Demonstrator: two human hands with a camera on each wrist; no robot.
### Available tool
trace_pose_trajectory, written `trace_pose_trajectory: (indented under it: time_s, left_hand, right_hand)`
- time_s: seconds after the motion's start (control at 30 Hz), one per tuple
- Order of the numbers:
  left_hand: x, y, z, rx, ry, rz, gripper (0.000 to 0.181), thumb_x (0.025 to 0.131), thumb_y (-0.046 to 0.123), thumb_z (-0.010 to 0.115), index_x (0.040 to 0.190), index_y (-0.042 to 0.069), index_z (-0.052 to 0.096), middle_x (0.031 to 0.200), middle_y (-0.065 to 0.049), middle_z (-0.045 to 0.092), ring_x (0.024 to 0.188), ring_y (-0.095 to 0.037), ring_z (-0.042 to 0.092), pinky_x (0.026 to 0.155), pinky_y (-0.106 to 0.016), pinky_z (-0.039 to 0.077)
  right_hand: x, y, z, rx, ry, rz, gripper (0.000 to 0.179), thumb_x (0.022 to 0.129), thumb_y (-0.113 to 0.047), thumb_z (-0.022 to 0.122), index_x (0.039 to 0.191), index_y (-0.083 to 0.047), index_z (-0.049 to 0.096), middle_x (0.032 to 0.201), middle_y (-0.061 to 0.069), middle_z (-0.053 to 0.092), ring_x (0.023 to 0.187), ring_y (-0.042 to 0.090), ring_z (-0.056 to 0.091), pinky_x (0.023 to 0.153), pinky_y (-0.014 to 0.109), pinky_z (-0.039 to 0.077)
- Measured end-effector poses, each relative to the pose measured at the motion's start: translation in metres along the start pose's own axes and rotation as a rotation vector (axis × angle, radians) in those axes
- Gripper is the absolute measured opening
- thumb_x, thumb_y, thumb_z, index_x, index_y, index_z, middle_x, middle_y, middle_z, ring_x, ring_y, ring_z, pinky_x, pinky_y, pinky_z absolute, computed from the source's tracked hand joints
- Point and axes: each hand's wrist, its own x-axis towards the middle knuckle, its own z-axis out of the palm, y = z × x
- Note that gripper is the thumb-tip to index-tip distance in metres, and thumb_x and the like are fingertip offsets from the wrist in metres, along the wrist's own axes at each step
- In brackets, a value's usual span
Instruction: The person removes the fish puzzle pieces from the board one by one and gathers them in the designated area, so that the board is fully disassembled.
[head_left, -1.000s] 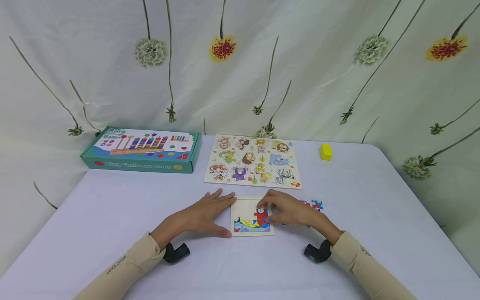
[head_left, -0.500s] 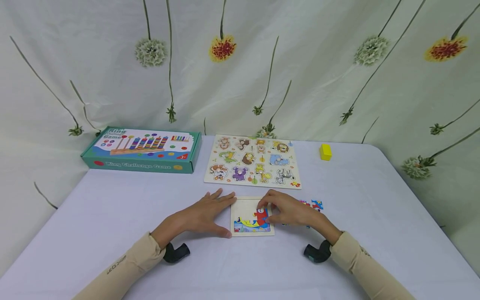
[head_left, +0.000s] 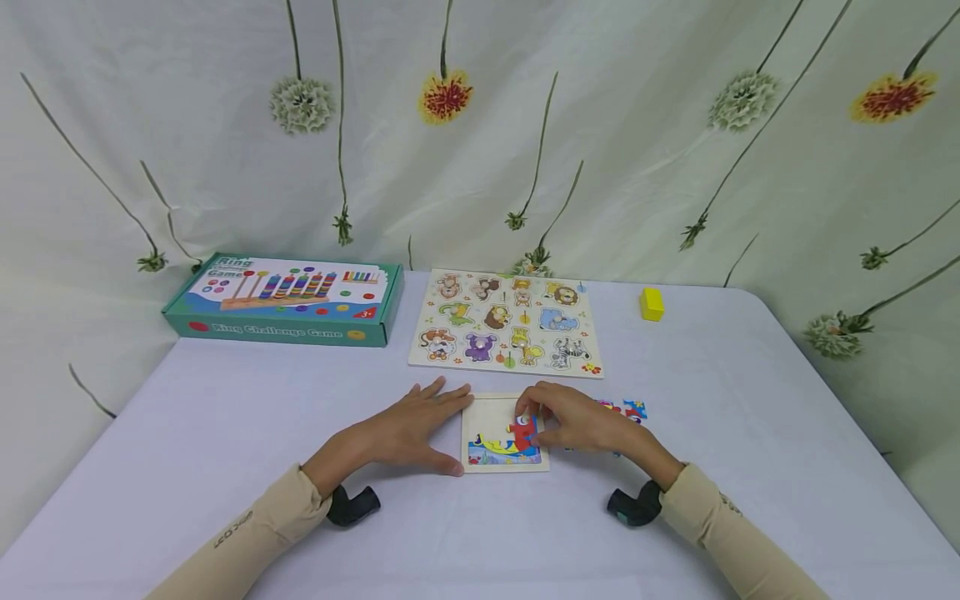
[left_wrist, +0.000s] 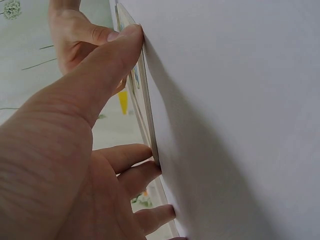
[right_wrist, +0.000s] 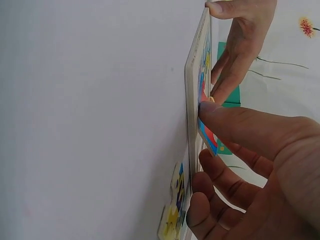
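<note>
A small wooden puzzle tray (head_left: pixel 491 408) lies on the white table, its lower part filled with a picture in blue, yellow and red. My left hand (head_left: pixel 416 423) is spread along the tray's left side, thumb at the near corner and forefinger at the far one. At the right side, my right hand (head_left: pixel 573 419) pinches a red and blue jigsaw piece (right_wrist: pixel 210 140) between thumb and fingers. That piece sits tilted over the tray in the right wrist view, partly hidden by the thumb. Loose jigsaw pieces (head_left: pixel 634 410) lie beyond the right hand, partly covered by it.
Behind the tray lies an animal peg puzzle board (head_left: pixel 506 321). A green ring game box (head_left: pixel 281 300) stands at the back left, and a yellow block (head_left: pixel 651 304) at the back right. A flowered cloth (head_left: pixel 637 167) hangs behind the table.
The right hand's fingers have dipped very slightly at the red and blue jigsaw piece. The left hand and the tray have stayed in place.
</note>
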Motion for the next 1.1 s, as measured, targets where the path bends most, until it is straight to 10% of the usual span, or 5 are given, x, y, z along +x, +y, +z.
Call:
trace_pose_trajectory:
  time_s: [1.1]
  left_hand:
    - [0.001, 0.0001, 0.0012, 0.023, 0.002, -0.024, 0.096, 0.072, 0.054, 0.078, 0.15, 0.021, 0.033, 0.158, 0.006, 0.024, 0.148, -0.027, 0.003, 0.118, -0.052, 0.005]
  right_hand:
    - [-0.0002, 0.0038, -0.0003, -0.025, -0.008, -0.041, 0.033, 0.082, -0.009, 0.073, 0.114, -0.013, 0.065, 0.096, -0.005, 0.056, 0.087, 0.013, 0.05, 0.077, 0.024, 0.048]
